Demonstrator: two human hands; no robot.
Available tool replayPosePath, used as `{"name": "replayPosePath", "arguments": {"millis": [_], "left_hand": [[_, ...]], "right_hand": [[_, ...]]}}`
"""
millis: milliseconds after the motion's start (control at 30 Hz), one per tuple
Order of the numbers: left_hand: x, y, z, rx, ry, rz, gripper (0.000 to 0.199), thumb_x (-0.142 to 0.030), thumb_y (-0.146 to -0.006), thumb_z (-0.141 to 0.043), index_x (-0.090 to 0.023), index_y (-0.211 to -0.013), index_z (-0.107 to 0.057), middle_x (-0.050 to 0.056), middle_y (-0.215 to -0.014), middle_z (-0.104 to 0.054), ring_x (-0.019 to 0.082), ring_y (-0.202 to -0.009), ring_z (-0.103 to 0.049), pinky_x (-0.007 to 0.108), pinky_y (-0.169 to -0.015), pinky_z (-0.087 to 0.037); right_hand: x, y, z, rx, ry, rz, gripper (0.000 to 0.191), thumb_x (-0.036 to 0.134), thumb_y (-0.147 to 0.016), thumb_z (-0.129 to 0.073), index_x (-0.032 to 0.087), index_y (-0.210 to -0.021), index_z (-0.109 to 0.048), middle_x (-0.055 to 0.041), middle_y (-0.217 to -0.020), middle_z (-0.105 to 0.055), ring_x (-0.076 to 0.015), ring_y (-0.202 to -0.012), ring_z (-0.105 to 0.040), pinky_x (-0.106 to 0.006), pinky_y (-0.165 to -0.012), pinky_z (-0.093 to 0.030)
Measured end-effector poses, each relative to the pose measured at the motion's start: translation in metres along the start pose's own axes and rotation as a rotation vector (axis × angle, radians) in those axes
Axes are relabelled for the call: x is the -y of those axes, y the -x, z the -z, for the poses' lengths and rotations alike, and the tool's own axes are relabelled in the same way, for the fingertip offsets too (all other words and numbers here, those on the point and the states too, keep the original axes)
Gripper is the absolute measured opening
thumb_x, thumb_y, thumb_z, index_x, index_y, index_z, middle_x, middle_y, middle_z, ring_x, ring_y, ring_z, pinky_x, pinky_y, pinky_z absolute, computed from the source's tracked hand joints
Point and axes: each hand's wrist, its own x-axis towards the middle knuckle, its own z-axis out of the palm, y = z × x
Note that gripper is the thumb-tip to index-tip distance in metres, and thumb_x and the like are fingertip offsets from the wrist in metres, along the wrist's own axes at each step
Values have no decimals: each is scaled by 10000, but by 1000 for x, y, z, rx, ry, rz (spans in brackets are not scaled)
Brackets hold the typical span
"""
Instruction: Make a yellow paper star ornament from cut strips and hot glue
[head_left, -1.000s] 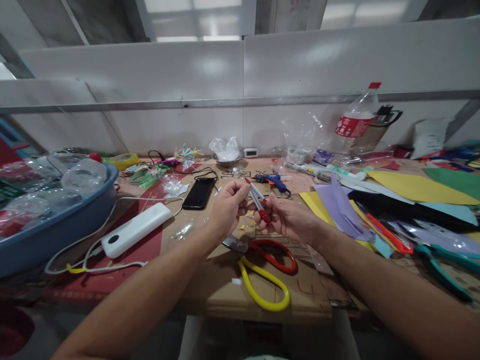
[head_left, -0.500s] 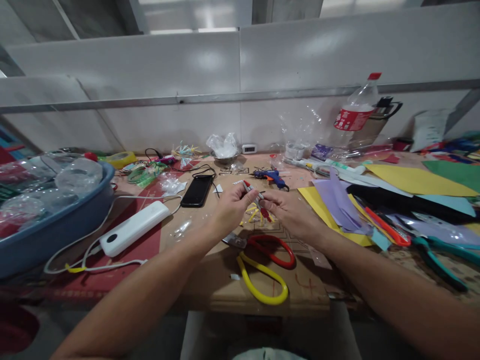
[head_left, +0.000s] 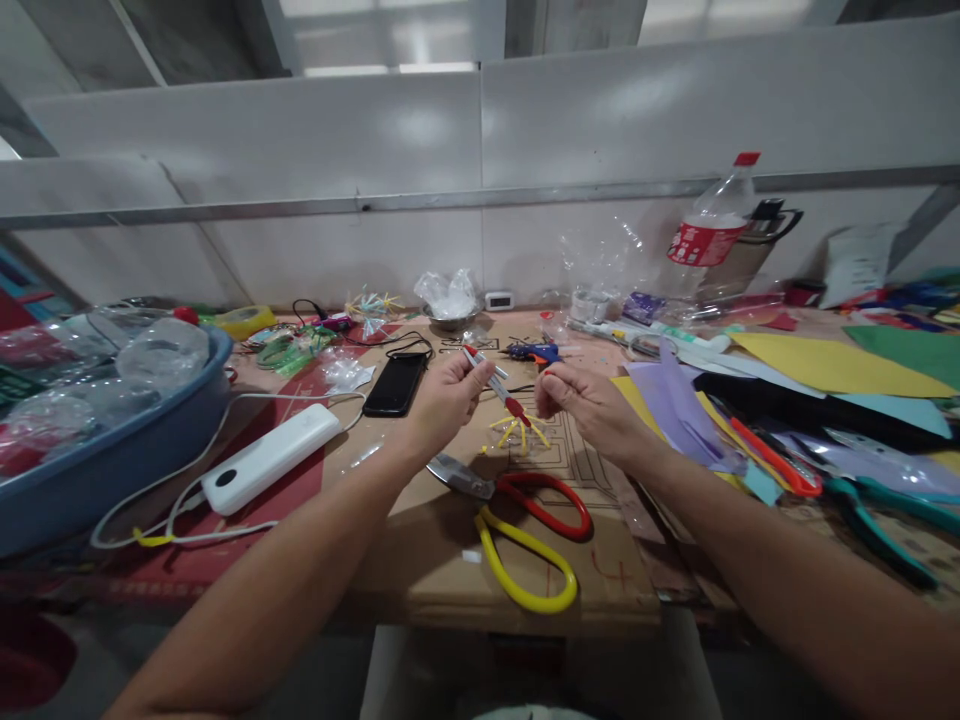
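Between the thumb and fingers of my left hand (head_left: 454,396) is a thin red and silver pen-like tool (head_left: 504,392), tilted down to the right. My right hand (head_left: 564,392) is closed in a pinch just right of the tool; a tiny red bit shows at its fingertips, too small to name. Below the tool's red end lies a piece with spread yellow strips (head_left: 519,434) on the cardboard (head_left: 420,580). Nearer the front edge rest scissors (head_left: 536,512) with one red and one yellow handle.
A blue basin (head_left: 135,445) of plastic bottles stands left, beside a white power bank (head_left: 271,458) and a black phone (head_left: 395,384). Behind my hands is a blue glue gun (head_left: 536,353). Coloured sheets (head_left: 840,362), pliers (head_left: 874,530) and a large bottle (head_left: 709,235) occupy the right.
My hands have moved apart. My right hand has come off the tool and shifted slightly right, while my left hand keeps the tool. The scissor blades are now more visible.
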Motion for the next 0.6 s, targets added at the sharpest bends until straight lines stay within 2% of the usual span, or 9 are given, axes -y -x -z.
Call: {"name": "replayPosePath", "arguments": {"millis": [133, 233, 433, 600], "left_hand": [[-4, 1, -2, 57, 90, 45, 409, -523, -776, -720, -195, -763, -475, -101, -508, -341, 33, -386, -248, 169, -370, -161], [-1, 2, -5, 77, 117, 66, 427, -527, -763, -734, -193, -759, -467, -101, -510, -343, 30, -394, -253, 160, -372, -169], [8, 2, -7, 98, 91, 58, 447, -558, -744, -739, -178, -768, -505, -100, -494, -368, 27, -383, -299, 158, -376, -201], [10, 0, -6, 94, 82, 20, 414, -535, -776, -720, -174, -772, -516, -98, -489, -372, 30, -381, -307, 162, -377, -212]], "right_hand": [[-3, -2, -2, 8, -89, -40, 380, 421, -988, -421, 188, -719, -553, 8, -669, -548, -132, -637, -504, -284, -639, -395], [-8, -2, -6, 14, -104, -83, 360, 441, -980, -429, 184, -787, -592, 4, -687, -564, -134, -622, -505, -277, -602, -392], [-6, 1, -6, 4, 108, 42, 365, 416, -1012, -423, 186, -775, -577, 1, -747, -597, -133, -695, -531, -264, -659, -369], [1, 3, -3, 53, 161, 96, 434, 427, -1035, -376, 177, -750, -586, 6, -728, -592, -125, -687, -503, -257, -663, -342]]}}
